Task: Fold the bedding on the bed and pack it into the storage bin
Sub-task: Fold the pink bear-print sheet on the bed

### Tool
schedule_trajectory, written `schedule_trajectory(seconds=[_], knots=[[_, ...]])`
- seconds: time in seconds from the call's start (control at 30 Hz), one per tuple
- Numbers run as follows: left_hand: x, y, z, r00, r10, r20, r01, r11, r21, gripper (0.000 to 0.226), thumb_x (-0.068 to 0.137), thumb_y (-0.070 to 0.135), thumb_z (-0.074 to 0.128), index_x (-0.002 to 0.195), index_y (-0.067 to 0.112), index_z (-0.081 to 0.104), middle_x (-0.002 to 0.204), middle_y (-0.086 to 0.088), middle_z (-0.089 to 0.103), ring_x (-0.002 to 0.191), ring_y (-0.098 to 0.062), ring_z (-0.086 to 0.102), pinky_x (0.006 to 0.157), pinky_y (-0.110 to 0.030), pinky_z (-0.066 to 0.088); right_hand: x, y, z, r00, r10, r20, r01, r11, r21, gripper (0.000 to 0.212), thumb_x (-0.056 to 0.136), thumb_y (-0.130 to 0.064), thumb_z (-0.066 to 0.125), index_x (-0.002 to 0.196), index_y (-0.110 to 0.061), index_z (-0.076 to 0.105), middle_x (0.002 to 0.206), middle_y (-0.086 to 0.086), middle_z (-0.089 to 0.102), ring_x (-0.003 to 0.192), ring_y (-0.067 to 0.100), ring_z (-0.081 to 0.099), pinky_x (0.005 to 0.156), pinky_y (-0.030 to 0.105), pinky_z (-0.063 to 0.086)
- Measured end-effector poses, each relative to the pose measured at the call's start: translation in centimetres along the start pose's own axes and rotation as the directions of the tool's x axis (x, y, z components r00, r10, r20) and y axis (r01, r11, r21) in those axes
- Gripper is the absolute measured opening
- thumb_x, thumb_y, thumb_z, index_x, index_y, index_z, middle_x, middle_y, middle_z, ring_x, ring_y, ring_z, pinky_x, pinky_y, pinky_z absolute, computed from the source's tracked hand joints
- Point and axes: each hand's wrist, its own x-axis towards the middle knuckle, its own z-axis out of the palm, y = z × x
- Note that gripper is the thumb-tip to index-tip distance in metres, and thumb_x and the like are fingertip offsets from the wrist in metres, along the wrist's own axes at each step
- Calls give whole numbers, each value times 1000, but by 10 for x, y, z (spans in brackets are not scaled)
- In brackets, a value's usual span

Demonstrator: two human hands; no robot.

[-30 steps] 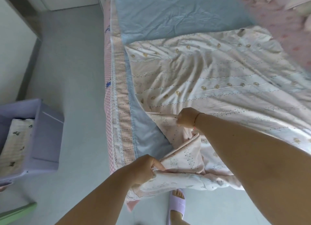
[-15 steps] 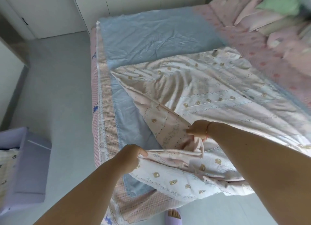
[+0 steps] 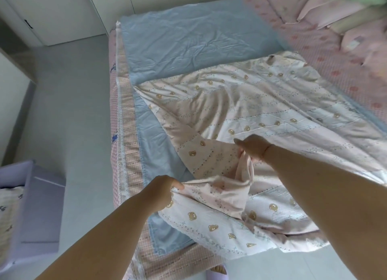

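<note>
Storage bin: a lilac, soft-sided bin stood on the pale floor at the frame's 9 o'clock edge, well apart from the bed; a folded pale cloth with dark motifs lay inside it, cut off by the frame edge.
Bed: it ran from 6 o'clock toward 1 o'clock, with a pink checked border along its near side.
Blue sheet: it lay spread and creased over the bed's 12 o'clock part and continued as a strip along the bed's 9 o'clock side.
Left hand: at about 7 o'clock of centre, its fingers were curled round a bunched edge of the quilt, with the thumb on top.
Bear-print quilt: the pale pink and white bedding covered the bed from centre to 3 o'clock, rumpled; its near corner was lifted between the two hands and a lower flap hung over the bed's 6 o'clock edge.
Right hand: just right of centre, it pinched a raised fold of the quilt, fingers closed on the cloth; a thin bracelet circled the wrist.
Slipper: a lilac slipper on a foot showed at 6 o'clock, partly under the bed's corner.
Pillows: pink and green pillows were heaped at 1 o'clock on a pink sheet.
</note>
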Motion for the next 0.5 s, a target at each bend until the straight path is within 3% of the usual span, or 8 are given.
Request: schedule_trajectory(seconds=[0.13, 0.2, 0.27, 0.37, 0.43, 0.5], knots=[[16, 11, -21, 996, 87, -37, -86, 996, 35, 51, 87, -9, 50, 116, 29, 68, 126, -4, 59, 98, -12, 64, 84, -28, 55, 4, -20, -54, 983, -71, -167, 92, 988, 124, 49, 95, -37, 49, 59, -13, 70, 48, 8, 55, 44, 19, 53, 60, 23, 39], [25, 14, -34, 989, 143, -43, -138, 984, 117, 49, 87, -7, 51, 117, 28, 68, 125, -4, 59, 104, -13, 61, 88, -22, 49, 2, -23, -78, 983, -69, -173, 88, 990, 106, 43, 92, -30, 52, 58, -12, 71, 48, 10, 58, 43, 19, 58, 63, 25, 43], [34, 16, -49, 985, 161, -68, -148, 974, 174, 46, 89, -2, 53, 122, 27, 66, 125, -5, 56, 110, -16, 57, 89, -16, 41, -1, -20, -98, 990, -59, -126, 60, 998, -1, 41, 91, -26, 48, 63, -9, 72, 43, 4, 56, 43, 16, 64, 66, 28, 46], [49, 12, -76, 975, 173, -138, -141, 967, 213, 44, 91, 2, 54, 125, 28, 63, 121, -7, 55, 109, -19, 57, 87, -16, 38, -13, -5, -112, 999, 19, -51, -29, 978, -207, 47, 98, -34, 38, 79, -2, 67, 54, 10, 64, 49, 16, 68, 64, 26, 49], [61, 12, -94, 965, 184, -187, -143, 967, 212, 45, 90, 0, 55, 125, 26, 64, 121, -8, 56, 110, -21, 57, 88, -16, 37, -21, 6, -119, 997, 61, -52, -74, 944, -322, 55, 101, -42, 32, 78, -2, 63, 57, 12, 64, 50, 12, 68, 61, 21, 45], [68, 15, -103, 961, 190, -200, -151, 969, 196, 46, 88, -3, 55, 125, 23, 64, 121, -9, 56, 112, -22, 56, 88, -16, 37, -26, 14, -126, 995, 77, -57, -93, 925, -367, 63, 100, -48, 28, 78, -1, 64, 53, 12, 61, 50, 10, 68, 69, 21, 47]])
